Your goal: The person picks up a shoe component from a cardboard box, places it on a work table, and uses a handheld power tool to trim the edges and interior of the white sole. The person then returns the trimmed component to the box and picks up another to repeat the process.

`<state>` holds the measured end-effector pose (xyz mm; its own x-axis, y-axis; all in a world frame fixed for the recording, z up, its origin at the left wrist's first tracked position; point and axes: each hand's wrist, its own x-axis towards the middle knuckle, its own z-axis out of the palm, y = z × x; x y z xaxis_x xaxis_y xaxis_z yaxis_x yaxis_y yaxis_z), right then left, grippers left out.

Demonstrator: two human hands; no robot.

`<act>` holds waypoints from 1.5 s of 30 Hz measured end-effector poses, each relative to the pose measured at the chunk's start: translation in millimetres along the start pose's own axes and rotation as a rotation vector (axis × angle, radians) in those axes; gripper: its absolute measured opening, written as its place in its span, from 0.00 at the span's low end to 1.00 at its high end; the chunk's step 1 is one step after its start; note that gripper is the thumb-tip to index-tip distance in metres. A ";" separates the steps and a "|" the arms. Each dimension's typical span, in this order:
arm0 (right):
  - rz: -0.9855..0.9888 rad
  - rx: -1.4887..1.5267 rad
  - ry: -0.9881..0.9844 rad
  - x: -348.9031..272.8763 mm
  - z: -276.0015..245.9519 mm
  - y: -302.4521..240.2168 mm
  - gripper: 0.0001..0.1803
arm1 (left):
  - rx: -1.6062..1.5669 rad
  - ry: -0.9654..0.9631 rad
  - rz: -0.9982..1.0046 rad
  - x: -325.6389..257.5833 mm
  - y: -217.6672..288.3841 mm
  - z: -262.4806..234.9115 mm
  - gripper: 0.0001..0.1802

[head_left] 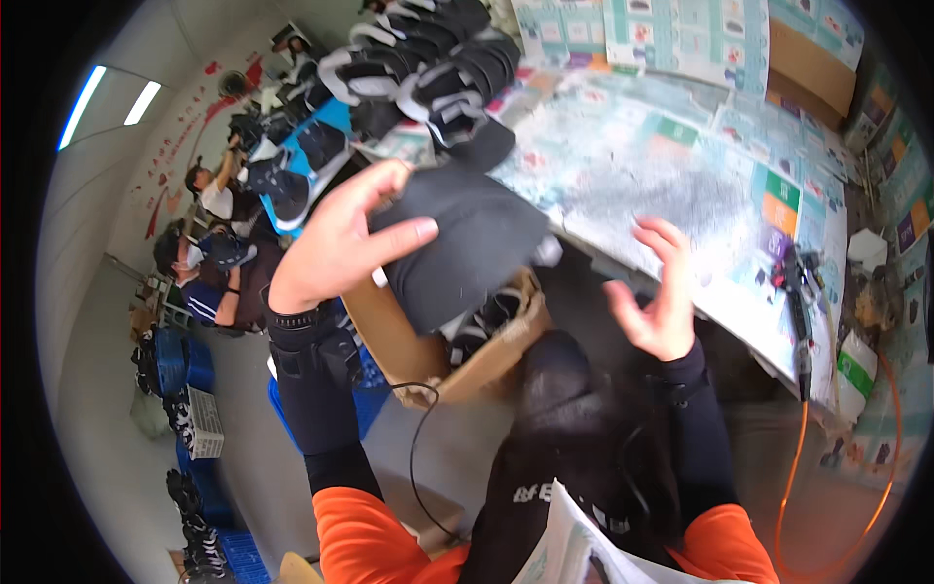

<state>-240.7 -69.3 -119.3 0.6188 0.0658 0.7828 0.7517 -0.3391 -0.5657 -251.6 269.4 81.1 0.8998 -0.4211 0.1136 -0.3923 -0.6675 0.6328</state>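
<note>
My left hand [336,238] grips a black cap [472,248], with its thumb lying over the dark fabric; the other fingers are partly hidden. The cap is tilted above an open cardboard box [399,341], where black and white items show. To the right of the cap, my right hand [664,302] is open and holds nothing. Its fingers are spread just off the near edge of the worktable [613,165]. Beyond the held cap, stacked black caps with pale grey linings [428,83] fill the table's far left.
An air blow gun [800,307] on an orange hose hangs at the table's right edge. Printed cardboard sheets [681,44] line the back. Two people work at far left by a blue surface [336,115] carrying more caps. A black cable [416,443] hangs below the box.
</note>
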 end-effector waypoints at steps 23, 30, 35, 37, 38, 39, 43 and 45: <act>0.409 0.414 -0.451 -151.9 18.6 14.8 0.20 | -0.518 0.354 -0.145 -153.7 -125.0 285.2 0.22; 0.445 0.428 -0.456 -147.3 -0.8 5.2 0.15 | -0.369 0.410 -0.126 -155.9 -114.4 292.5 0.17; 0.235 0.111 -0.396 -143.7 4.1 -4.2 0.08 | -0.285 0.500 -0.159 -149.4 -107.4 301.1 0.12; 0.245 0.065 -0.372 -142.2 10.7 -10.4 0.07 | -0.227 0.550 -0.178 -144.1 -105.2 302.8 0.09; 0.258 0.019 -0.350 -141.6 14.3 -13.7 0.06 | -0.253 0.573 -0.243 -143.1 -106.1 303.1 0.07; 0.270 -0.025 -0.329 -141.8 17.1 -15.7 0.05 | -0.279 0.597 -0.309 -143.3 -106.7 304.3 0.05; 0.649 0.081 -0.362 -126.8 21.9 -12.5 0.05 | -0.775 0.585 -0.475 -144.5 -112.8 311.1 0.10; 0.615 0.098 -0.376 -131.3 23.8 5.5 0.07 | -0.827 0.498 -0.521 -144.7 -116.1 303.2 0.11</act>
<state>-312.4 -57.4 -231.4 0.9593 0.2144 0.1838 0.2488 -0.3338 -0.9092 -394.1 221.7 -241.0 0.9674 0.2127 -0.1375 0.1398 0.0046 0.9902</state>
